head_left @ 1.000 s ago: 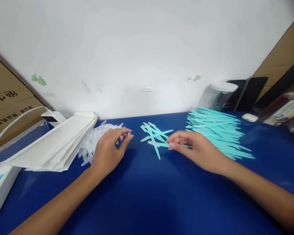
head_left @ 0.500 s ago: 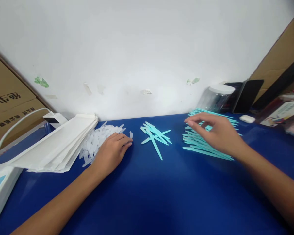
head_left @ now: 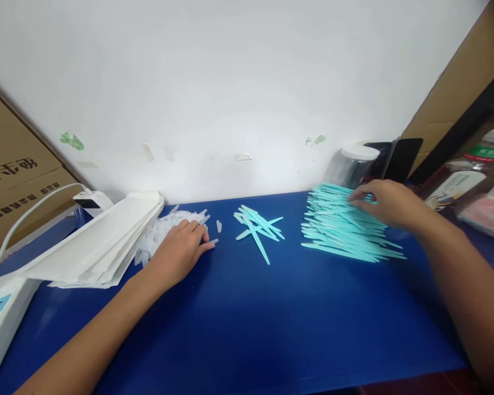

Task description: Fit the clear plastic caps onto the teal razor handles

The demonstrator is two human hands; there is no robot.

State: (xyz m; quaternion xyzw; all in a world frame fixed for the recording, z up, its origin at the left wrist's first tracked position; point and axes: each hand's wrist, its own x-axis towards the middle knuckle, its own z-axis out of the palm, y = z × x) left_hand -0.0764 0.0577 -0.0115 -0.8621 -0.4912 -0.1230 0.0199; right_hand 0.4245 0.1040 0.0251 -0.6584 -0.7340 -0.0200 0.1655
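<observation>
My left hand [head_left: 183,247] rests at the right side of a heap of small translucent white plastic pieces [head_left: 152,238]. Its fingers are curled, with one slim white piece [head_left: 214,241] at the thumb and fingertips. Another loose white piece [head_left: 219,226] lies just beyond. My right hand [head_left: 385,202] is over the far right part of a large pile of slim turquoise plastic sticks [head_left: 337,225]. Thumb and forefinger come together at the sticks; what lies between them is hidden. Between the hands, a smaller group of turquoise sticks [head_left: 260,225] lies crisscrossed on the blue table [head_left: 247,318].
White paper-like sleeves [head_left: 102,247] are stacked left of the heap, near a power strip [head_left: 4,312] and a corded white device [head_left: 93,202]. A lidded clear jar [head_left: 352,164], a dark phone-like slab [head_left: 403,159] and a bottle [head_left: 456,181] stand at right.
My right hand has moved right and back, settling onto the turquoise pile. My left hand has drawn slightly left, showing the white piece at its fingertips. The view has turned a little right.
</observation>
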